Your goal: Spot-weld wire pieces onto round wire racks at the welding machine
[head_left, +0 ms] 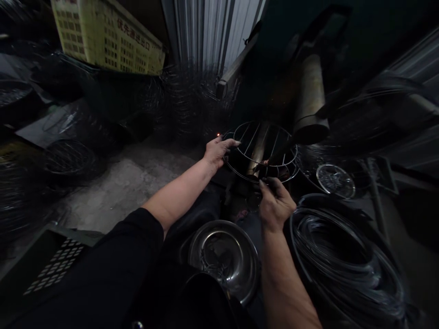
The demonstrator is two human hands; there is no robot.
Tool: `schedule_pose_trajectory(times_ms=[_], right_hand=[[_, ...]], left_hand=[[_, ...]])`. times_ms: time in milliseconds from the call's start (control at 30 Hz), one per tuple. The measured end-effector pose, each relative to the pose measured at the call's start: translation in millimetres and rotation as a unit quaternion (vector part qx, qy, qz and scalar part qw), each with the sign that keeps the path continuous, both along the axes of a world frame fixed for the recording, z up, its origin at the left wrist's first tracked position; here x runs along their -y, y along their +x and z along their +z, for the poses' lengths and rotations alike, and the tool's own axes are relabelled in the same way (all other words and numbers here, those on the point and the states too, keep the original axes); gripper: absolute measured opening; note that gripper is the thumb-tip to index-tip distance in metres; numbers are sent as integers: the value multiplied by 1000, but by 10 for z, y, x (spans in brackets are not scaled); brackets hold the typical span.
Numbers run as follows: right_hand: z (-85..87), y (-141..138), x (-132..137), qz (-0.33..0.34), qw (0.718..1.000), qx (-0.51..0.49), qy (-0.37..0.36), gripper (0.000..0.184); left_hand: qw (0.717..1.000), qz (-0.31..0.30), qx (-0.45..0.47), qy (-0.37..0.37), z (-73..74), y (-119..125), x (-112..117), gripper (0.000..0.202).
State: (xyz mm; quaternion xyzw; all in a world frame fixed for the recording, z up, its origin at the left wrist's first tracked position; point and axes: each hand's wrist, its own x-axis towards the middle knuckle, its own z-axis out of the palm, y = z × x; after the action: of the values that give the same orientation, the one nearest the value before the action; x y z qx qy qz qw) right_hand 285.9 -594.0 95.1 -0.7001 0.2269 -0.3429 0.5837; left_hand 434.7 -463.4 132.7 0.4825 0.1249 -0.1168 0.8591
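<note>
A round wire rack [270, 142] is held in a dim, crowded workshop.
Its left rim is gripped by the left hand [217, 151]; the right hand [275, 204] is curled at the near rim, its grip not discernible. Open room is left only over the concrete floor [120, 187] to the left. The rack is hemmed by a wire coil [346, 256], a steel bowl [222, 256] and a metal cylinder [308, 100] above.

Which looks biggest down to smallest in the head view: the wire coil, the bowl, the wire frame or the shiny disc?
1. The wire coil.
2. The bowl and the wire frame look about alike. The bowl is nearer, so I'm unsure.
3. The shiny disc.
</note>
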Motion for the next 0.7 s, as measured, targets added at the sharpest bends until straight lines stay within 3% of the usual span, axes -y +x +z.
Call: schedule_pose_trajectory(times_ms=[100, 133, 167, 200, 233, 267, 300, 333, 367, 467, 700], right_hand=[[-75, -377, -41, 25, 992, -51, -115, 33], [-116, -520, -94, 81, 978, -93, -166, 27], [-160, -659, -166, 182, 947, -154, -215, 20], [-206, -785, -256, 299, 887, -233, -265, 18], [-249, -892, -355, 399, 802, -317, -311, 22], [-288, -977, -456, 465, 713, -392, -348, 28], [-320, -1039, -549, 503, 642, -446, -370, 32], [-345, -1081, -628, 521, 593, -480, -382, 33], [-362, -1107, -687, 530, 569, -497, -385, 33], [-372, -1131, -740, 538, 566, -496, -379, 33], [-257, -1167, -524, 525, 599, -491, -353, 27]], left_hand=[[1000, -14, 0, 19, -11, 202, -85, 21], [999, -22, 11, 23, -4, 286, -97, 21], [998, -36, 30, 29, 8, 371, -97, 21], [997, -50, 49, 40, 24, 452, -87, 22], [994, -63, 63, 57, 41, 525, -69, 23], [992, -77, 66, 79, 58, 588, -45, 24], [989, -92, 58, 104, 72, 639, -19, 24], [985, -108, 45, 127, 82, 676, 3, 24], [982, -122, 31, 142, 88, 697, 20, 24], [983, -127, 8, 135, 87, 667, 11, 26], [997, -3, -15, 73, 73, 148, -156, 35]])
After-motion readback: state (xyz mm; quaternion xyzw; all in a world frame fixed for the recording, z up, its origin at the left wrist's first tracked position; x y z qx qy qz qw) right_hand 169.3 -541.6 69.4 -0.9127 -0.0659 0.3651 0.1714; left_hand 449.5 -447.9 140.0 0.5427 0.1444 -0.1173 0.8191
